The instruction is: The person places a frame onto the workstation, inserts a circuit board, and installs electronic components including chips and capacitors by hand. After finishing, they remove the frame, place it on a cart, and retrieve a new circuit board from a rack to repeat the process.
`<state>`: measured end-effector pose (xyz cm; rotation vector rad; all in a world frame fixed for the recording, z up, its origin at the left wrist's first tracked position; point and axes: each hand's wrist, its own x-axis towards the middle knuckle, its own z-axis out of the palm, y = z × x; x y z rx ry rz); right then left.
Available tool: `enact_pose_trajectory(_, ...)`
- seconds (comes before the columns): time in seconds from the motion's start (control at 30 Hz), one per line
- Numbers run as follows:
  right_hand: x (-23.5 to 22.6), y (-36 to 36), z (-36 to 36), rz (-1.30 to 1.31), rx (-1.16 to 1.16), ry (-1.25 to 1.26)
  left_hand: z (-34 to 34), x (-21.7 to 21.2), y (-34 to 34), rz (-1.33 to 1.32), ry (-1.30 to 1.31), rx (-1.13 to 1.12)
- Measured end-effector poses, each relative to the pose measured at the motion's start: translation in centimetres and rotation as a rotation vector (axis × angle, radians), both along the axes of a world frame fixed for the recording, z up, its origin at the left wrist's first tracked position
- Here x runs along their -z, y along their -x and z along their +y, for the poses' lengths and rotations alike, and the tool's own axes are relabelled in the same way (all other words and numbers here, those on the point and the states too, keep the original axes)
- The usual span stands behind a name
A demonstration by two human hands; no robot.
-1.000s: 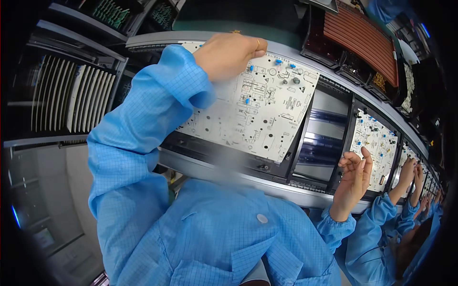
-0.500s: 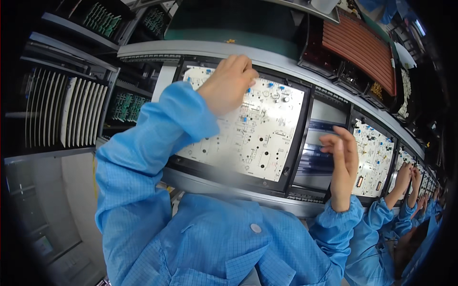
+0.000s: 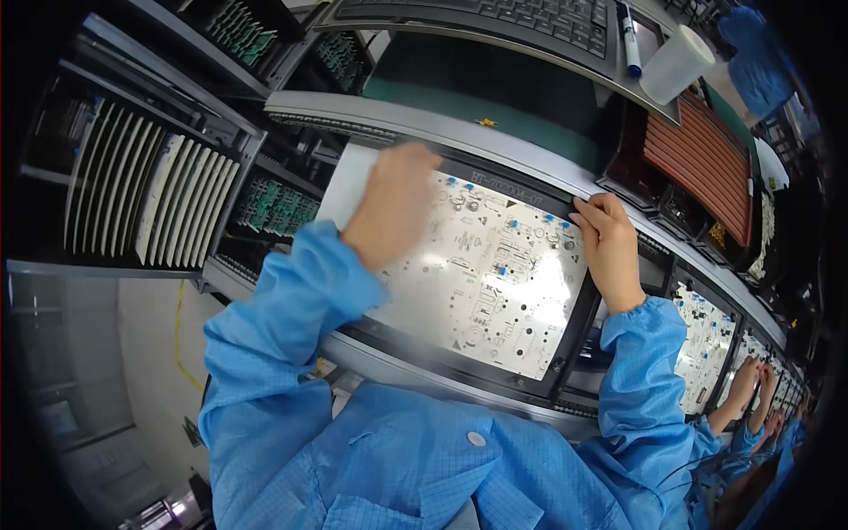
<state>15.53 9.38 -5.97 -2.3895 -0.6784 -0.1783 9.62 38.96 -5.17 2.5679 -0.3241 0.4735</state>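
A white circuit board (image 3: 495, 300) with small blue and dark parts lies in a black carrier frame (image 3: 442, 358) in front of me. My left hand (image 3: 393, 208) is over the board's far left part, smeared by motion. Its fingers are too blurred to tell whether they hold anything, and it hides that corner of the board. My right hand (image 3: 609, 252) is at the frame's far right corner, its thumb and fingers bent closed on the black edge.
White boards (image 3: 190, 203) stand in a rack at left, beside green circuit boards (image 3: 276, 208). Beyond the rail are a keyboard (image 3: 548, 26), a marker (image 3: 631, 44), a white roll (image 3: 678, 64) and brown ribbed trays (image 3: 698, 168). Further boards (image 3: 704, 344) and co-workers' hands (image 3: 751, 384) line the right.
My right hand has gone from hovering loosely beside the frame to its far right corner. My left hand has moved leftward across the board. The view has shifted, showing more of the keyboard.
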Motion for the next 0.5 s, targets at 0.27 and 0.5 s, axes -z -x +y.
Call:
enact_pose_trajectory(0.27,0.2,0.2,0.2,-0.089,0.017,-0.094,3.3,1.4,-2.8,0.023,0.037,0.051)
enact_pose_trajectory(0.5,-1.4,1.8,-2.2,0.111,-0.017,-0.209,2.9,1.7,-3.7,0.042,0.113,-0.017)
